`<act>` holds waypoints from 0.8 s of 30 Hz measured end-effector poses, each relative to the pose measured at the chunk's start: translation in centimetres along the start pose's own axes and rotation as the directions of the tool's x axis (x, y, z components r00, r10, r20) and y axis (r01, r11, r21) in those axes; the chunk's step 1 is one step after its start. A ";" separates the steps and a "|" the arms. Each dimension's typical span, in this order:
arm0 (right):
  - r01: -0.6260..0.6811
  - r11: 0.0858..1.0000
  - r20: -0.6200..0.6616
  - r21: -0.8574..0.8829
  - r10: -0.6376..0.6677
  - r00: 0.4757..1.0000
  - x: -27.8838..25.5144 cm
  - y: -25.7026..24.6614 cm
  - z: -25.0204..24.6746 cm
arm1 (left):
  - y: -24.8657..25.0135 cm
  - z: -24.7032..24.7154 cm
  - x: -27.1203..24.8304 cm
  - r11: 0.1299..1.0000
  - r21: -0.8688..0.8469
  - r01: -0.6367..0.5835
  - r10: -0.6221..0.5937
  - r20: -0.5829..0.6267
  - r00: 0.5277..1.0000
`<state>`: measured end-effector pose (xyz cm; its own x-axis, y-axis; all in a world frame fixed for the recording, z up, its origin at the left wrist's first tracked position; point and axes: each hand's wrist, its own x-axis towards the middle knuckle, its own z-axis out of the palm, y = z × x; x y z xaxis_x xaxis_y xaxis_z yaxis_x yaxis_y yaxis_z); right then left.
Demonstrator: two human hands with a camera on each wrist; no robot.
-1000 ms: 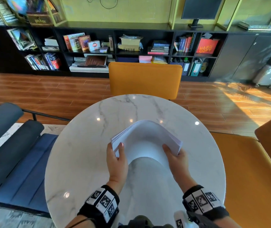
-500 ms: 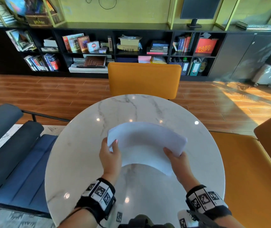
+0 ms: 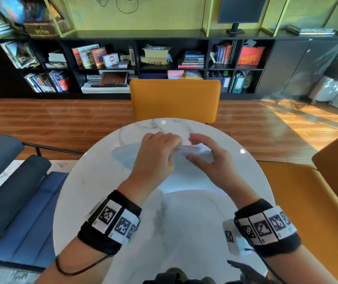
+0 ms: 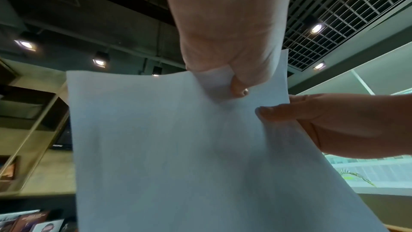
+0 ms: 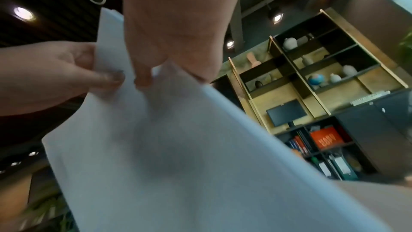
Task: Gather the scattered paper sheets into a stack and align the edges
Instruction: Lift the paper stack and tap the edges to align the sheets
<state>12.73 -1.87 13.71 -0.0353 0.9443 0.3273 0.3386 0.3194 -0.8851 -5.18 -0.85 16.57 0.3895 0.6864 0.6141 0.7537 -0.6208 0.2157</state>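
A stack of white paper sheets [image 3: 124, 155] is held over the round marble table [image 3: 102, 201], hanging down from its upper edge. My left hand [image 3: 174, 144] grips that upper edge near the middle, fingers curled over it [image 4: 238, 87]. Just to the right, my right hand [image 3: 196, 149] pinches the same edge, thumb [image 4: 278, 112] on the near face and fingers behind. In the right wrist view the paper stack [image 5: 178, 147] sags below both hands, with the left hand [image 5: 107, 77] pinching at the left. Whether the lower edge touches the table is hidden.
An orange chair [image 3: 174, 99] stands at the table's far side. A blue padded bench [image 3: 20, 201] runs along the left and an orange seat [image 3: 307, 201] along the right. Black bookshelves [image 3: 112, 64] line the far wall.
Both hands have left the stack's near corners and come together at its upper edge. The stack has gone from bowed and nearly flat to hanging from that edge.
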 end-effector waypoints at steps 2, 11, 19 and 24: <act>-0.023 0.997 -0.074 0.075 0.029 0.997 0.2 -0.2 0.6 | 0.3 0.2 0.2 1.000 -0.005 -0.020 0.019 -0.067 0.998; -0.229 0.888 -0.115 0.398 0.296 0.948 -1.2 2.3 0.1 | -3.2 2.0 -4.1 0.280 -0.772 0.570 -0.803 0.137 0.580; -0.232 0.885 -0.107 0.404 0.297 0.949 -1.4 3.2 0.4 | -1.6 3.4 -4.7 0.433 -0.725 0.535 -0.758 0.029 0.651; -0.363 0.905 -0.140 0.222 0.398 0.906 -3.3 7.4 1.8 | -1.5 6.4 -7.4 0.426 -0.670 0.608 -0.786 0.059 0.615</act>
<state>13.66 -2.47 5.48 0.2349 0.9720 -0.0093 0.1104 -0.0362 -0.9932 -5.78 -2.60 6.81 -0.3218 0.9325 0.1638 0.2033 -0.1009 0.9739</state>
